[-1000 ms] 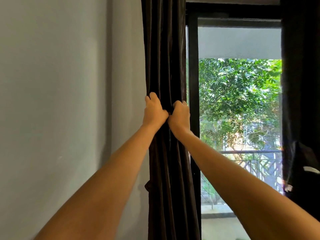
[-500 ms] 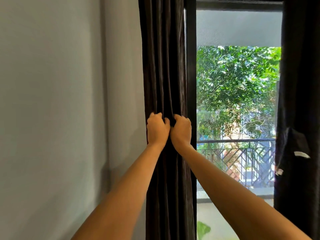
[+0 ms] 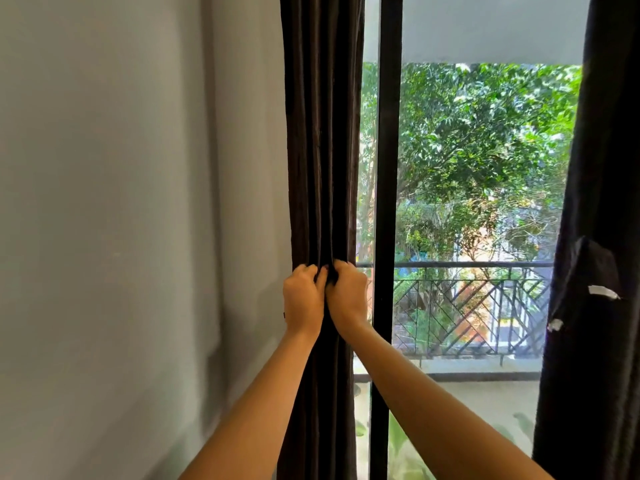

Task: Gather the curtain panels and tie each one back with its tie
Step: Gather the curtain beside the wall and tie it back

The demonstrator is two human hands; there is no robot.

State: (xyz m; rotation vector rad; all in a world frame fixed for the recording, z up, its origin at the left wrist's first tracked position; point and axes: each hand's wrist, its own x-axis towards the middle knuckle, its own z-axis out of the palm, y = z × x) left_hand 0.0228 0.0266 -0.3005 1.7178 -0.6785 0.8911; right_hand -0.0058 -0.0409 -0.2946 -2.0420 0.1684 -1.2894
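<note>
The left curtain panel (image 3: 320, 133) is dark brown and hangs gathered into narrow folds beside the wall. My left hand (image 3: 302, 299) and my right hand (image 3: 348, 297) clench it side by side, knuckles touching, fingers dug into the folds. At the right edge hangs the right curtain panel (image 3: 602, 168), dark and bunched, with a tie (image 3: 588, 282) of the same fabric wrapped around it and white tags showing. No tie is visible on the left panel; my hands hide that spot.
A grey wall (image 3: 138, 220) fills the left half. A black door frame (image 3: 388, 168) stands just right of the left panel. Through the glass are a balcony railing (image 3: 467, 306) and trees.
Both hands have slid down the left panel, staying pressed together on the folds. The view has tilted down, showing more of the balcony railing and floor.
</note>
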